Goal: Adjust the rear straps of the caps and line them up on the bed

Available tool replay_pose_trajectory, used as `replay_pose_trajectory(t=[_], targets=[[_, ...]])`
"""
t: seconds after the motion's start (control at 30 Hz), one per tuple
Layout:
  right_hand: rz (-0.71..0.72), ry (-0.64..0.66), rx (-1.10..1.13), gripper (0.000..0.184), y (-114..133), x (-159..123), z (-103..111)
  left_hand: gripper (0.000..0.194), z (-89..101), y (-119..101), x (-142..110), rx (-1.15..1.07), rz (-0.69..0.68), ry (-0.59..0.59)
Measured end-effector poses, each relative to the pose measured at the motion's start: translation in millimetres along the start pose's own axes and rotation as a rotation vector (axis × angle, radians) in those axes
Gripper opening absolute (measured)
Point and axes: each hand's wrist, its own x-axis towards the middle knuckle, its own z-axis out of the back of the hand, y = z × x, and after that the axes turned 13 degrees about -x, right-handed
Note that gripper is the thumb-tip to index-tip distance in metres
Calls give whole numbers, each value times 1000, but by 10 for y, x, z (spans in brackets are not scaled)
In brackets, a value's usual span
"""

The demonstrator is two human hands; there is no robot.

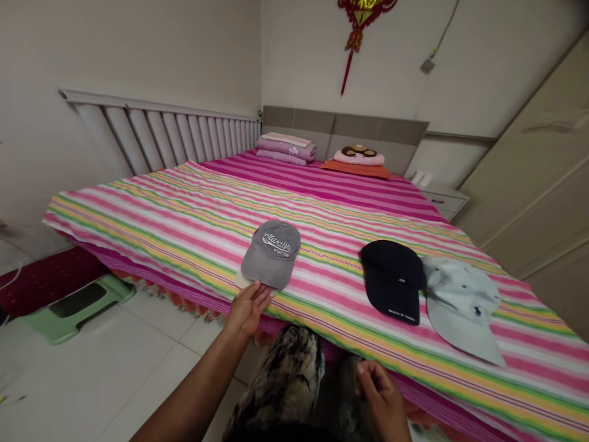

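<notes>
Head view, bedside. Gray cap (271, 253) lies near the front edge of the bed, on the striped cover (184, 215), brim toward the person; a pale edge (240, 280) shows beneath it, its owner mostly hidden. Left grip (243, 312) is at that brim, thumb and fingers touching it; from where I stand, cannot tell whether they are pinched tight or merely resting. Right grip (381, 393) hangs low by the person's knee, fingers loosely curled with a gap, nothing seen in it. Off to the right, a black cap (391, 276) sits against a pale blue cap (462, 301), both well apart from the gray one. Step in hand, I judge: handling the gray cap by its brim. Next move seems to call for light, steady left fingers, minding the pale layer underneath.
</notes>
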Motion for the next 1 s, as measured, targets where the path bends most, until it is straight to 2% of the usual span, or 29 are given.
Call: replay_pose_trajectory(t=[0.1, 0.27, 0.37, 0.47, 0.57, 0.63, 0.7, 0.77, 0.87, 0.93, 1.0], targets=[[-27, 101, 47, 32, -33, 20, -22, 7, -106, -10, 59, -50, -34, 0], [-59, 142, 129, 33, -123, 70, -88, 16, -370, -120, 140, -106, -75, 88], [-109, 168, 176, 35, -94, 101, -125, 14, -544, -201, 118, -143, -94, 231], [-108, 228, 221, 36, 11, 174, -120, 19, -590, -165, 57, -152, -71, 411], [-36, 340, 327, 33, 213, 319, -38, 28, -426, 60, -29, -99, 52, 458], [-3, 449, 498, 44, 404, 443, 45, 30, -217, 295, -103, -44, 190, 469], [28, 532, 747, 61, 603, 566, 115, 33, 35, 546, -188, -7, 373, 536], [23, 527, 919, 64, 761, 669, 142, 34, 286, 760, -267, -9, 529, 572], [-67, 427, 1024, 51, 849, 747, 94, 35, 574, 938, -324, -11, 688, 572], [-152, 405, 1034, 45, 818, 735, 33, 30, 665, 955, -299, -20, 749, 588], [-227, 445, 1036, 41, 752, 682, -18, 27, 663, 915, -228, -45, 767, 621]])
